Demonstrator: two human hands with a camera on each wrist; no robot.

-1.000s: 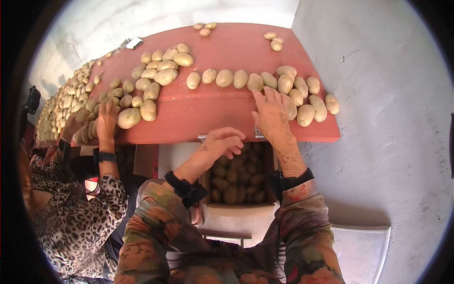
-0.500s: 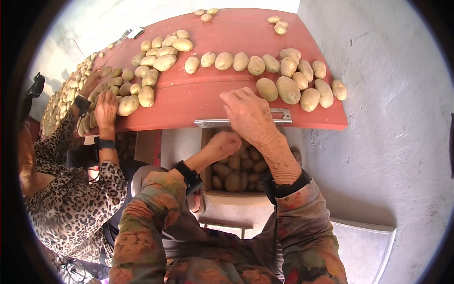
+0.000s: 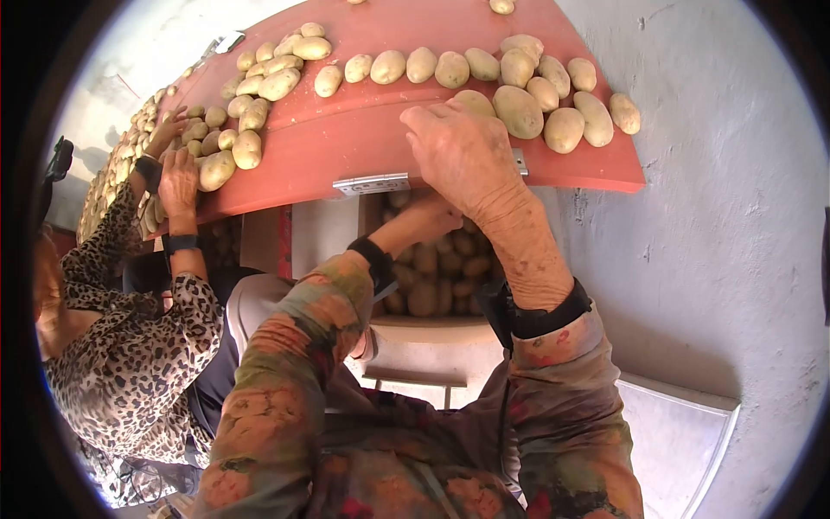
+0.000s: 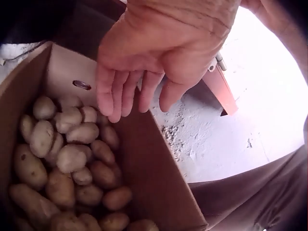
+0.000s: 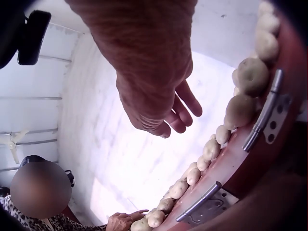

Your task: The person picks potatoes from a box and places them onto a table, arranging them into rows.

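Note:
My left hand [image 3: 428, 218] hangs over a cardboard box [image 3: 432, 330] of potatoes [image 4: 72, 159], partly below the table's front edge. In the left wrist view its fingers [image 4: 128, 96] point down, loosely straight, with nothing in them. My right hand [image 3: 467, 156] hovers above the red table [image 3: 303, 169] at its front edge, beside a group of potatoes [image 3: 519, 112]. The right wrist view shows its fingers [image 5: 190, 98] relaxed, holding nothing. Part of one potato [image 3: 473, 102] is hidden behind that hand.
A row of potatoes [image 3: 389, 67] runs across the table, with a larger heap [image 3: 281, 65] to its left. Metal hinges [image 3: 372, 184] stick out at the front edge. Another person's hand [image 3: 179, 182] touches potatoes at the left. A rough grey wall [image 3: 709, 173] stands on the right.
My right hand has left the potatoes on the right and drawn back to the table's front edge. My left hand has shifted lower, over the box. The head view has tilted down.

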